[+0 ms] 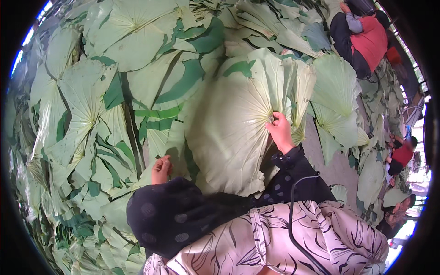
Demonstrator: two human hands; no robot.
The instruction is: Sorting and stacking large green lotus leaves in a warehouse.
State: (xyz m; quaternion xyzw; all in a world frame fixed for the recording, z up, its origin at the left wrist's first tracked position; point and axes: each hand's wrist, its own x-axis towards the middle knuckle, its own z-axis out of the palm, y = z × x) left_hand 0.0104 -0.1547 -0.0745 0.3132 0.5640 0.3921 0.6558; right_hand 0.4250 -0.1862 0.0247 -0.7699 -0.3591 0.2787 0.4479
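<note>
Pinching the vein hub of a big pale lotus leaf (229, 133) w/ fingertips, right hand (280, 133) sits nearer than curled left hand (160, 169), resting at its lower-left edge.

Large leaf (233, 133) lies atop overlapping leaves (91, 105).

Counts of what is seen

Two bare hands (161, 169) (280, 133) are counted; three other people (362, 36) are seen at the right; the broad pale-green round leaves (229, 123) are too many for counting.
</note>
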